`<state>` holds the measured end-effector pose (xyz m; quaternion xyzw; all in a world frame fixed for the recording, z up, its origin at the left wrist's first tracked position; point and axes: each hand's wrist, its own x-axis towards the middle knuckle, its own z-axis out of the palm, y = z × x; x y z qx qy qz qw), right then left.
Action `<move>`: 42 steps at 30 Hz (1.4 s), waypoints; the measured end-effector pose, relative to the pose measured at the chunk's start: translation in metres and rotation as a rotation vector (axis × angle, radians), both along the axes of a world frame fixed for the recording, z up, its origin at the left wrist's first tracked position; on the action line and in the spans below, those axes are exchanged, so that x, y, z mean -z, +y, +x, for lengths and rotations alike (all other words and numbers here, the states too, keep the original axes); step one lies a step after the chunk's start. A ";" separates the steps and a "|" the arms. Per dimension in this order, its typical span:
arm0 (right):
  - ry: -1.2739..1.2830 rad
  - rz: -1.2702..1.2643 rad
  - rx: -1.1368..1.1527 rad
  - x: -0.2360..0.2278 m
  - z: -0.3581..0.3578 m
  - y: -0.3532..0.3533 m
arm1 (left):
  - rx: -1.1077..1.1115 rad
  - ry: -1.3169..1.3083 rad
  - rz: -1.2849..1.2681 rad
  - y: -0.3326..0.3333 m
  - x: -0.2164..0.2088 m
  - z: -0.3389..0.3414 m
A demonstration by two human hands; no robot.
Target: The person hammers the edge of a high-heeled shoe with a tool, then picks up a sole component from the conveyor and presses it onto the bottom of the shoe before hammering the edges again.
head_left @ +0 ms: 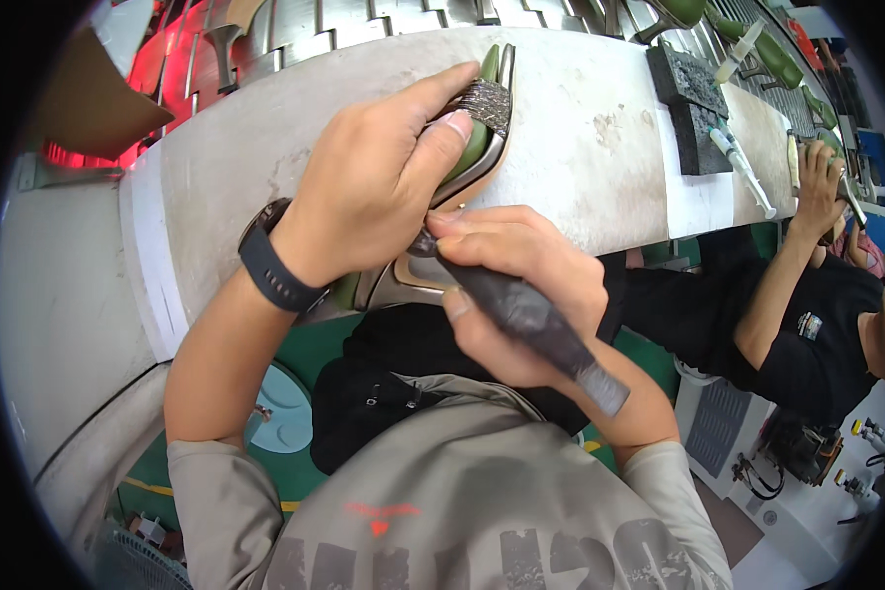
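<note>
My left hand (369, 177) is closed around a green high-heeled shoe (474, 147) with a metallic bronze edge and a glittery dark band across it. The shoe lies tilted over the near edge of the pale worktop, and my palm covers its middle. Its heel end shows below my wrist. In my right hand (531, 275) is a tool with a dark, wrapped handle (531, 320), gripped between thumb and fingers. The tool's working end meets the shoe just under my left hand, where its tip is hidden.
Right of the shoe, a black foam block (688, 103) carries two syringes, one the blue-tipped syringe (742, 169). Behind the worktop (580, 138) runs a slatted conveyor (305, 29) with more green shoes. A co-worker (806, 285) at the right handles another shoe. Red light glows at the left.
</note>
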<state>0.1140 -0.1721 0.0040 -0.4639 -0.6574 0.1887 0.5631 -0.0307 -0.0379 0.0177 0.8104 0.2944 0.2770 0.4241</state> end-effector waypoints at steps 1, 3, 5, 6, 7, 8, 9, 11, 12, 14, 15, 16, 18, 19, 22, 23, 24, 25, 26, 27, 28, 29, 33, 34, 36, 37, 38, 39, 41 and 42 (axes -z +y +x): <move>-0.037 0.016 -0.044 -0.003 0.004 -0.001 | -0.002 0.008 0.006 0.000 0.002 -0.005; -0.097 0.079 0.028 -0.004 0.009 -0.004 | -0.012 0.006 0.060 0.005 0.010 -0.012; -0.194 0.138 0.157 -0.004 0.012 -0.007 | -0.008 0.029 0.115 0.002 0.013 -0.024; -0.193 0.133 0.148 -0.002 0.008 -0.007 | 0.013 0.051 0.167 0.000 0.016 -0.028; -0.215 0.155 0.149 0.001 0.003 -0.006 | -0.027 -0.015 0.193 -0.003 0.019 -0.025; -0.232 0.178 0.141 0.004 -0.001 -0.005 | -0.042 -0.009 0.186 -0.004 0.019 -0.025; -0.234 0.147 0.131 0.003 -0.004 -0.006 | -0.043 0.008 0.184 -0.003 0.017 -0.026; -0.186 0.071 0.067 0.000 -0.003 -0.008 | -0.047 0.022 0.174 -0.001 0.015 -0.026; -0.141 0.002 0.018 -0.001 -0.001 -0.007 | -0.052 0.027 0.190 -0.002 0.014 -0.026; -0.137 -0.025 -0.021 -0.001 0.003 -0.004 | -0.056 0.027 0.197 -0.004 0.013 -0.025; -0.136 -0.022 -0.045 -0.002 0.005 -0.002 | -0.063 0.037 0.199 -0.004 0.012 -0.023; -0.134 -0.017 -0.068 -0.002 0.005 -0.001 | -0.069 0.046 0.201 -0.004 0.012 -0.023; -0.125 -0.021 -0.076 -0.001 0.007 0.001 | -0.074 0.041 0.208 -0.004 0.014 -0.021; -0.111 -0.020 -0.083 -0.001 0.007 0.001 | -0.078 0.040 0.220 -0.004 0.014 -0.020; -0.212 0.027 -0.138 -0.006 0.003 0.000 | -0.074 0.022 0.216 -0.003 0.015 -0.019; -0.211 0.046 -0.134 -0.005 0.003 0.000 | -0.072 0.025 0.220 -0.004 0.015 -0.019; -0.208 0.051 -0.131 -0.005 0.004 0.002 | -0.076 0.014 0.164 -0.004 0.015 -0.020; -0.219 0.061 -0.146 -0.006 0.006 0.004 | -0.079 0.004 0.109 -0.004 0.016 -0.021; -0.232 0.071 -0.158 -0.006 0.006 0.004 | -0.073 0.005 0.115 -0.003 0.018 -0.023; -0.223 0.059 -0.148 -0.007 0.005 0.002 | -0.067 0.002 0.125 -0.001 0.021 -0.025; -0.221 0.064 -0.143 -0.005 0.005 -0.002 | -0.062 -0.001 0.134 -0.001 0.022 -0.026; -0.287 0.120 -0.014 -0.002 0.006 -0.004 | -0.064 0.003 0.140 -0.002 0.021 -0.025; -0.451 0.290 0.250 0.001 -0.012 0.000 | -0.050 0.024 0.177 -0.002 0.016 -0.021; -0.480 0.325 0.297 0.004 -0.016 0.000 | -0.039 0.039 0.172 -0.001 0.014 -0.020; -0.469 0.328 0.302 0.003 -0.013 0.000 | -0.035 0.043 0.172 0.000 0.014 -0.020; -0.479 0.346 0.256 0.003 -0.008 0.002 | -0.033 0.046 0.167 0.000 0.014 -0.020; -0.489 0.361 0.213 0.003 -0.005 0.002 | -0.023 0.046 0.175 -0.001 0.016 -0.019; -0.433 0.318 0.171 -0.004 -0.002 0.002 | -0.047 0.002 0.163 -0.001 0.019 -0.019; -0.282 0.180 0.058 -0.011 0.011 0.005 | -0.044 0.016 0.093 0.001 0.011 -0.021; -0.200 0.107 0.003 -0.015 0.018 0.004 | -0.028 0.013 0.104 0.001 0.008 -0.023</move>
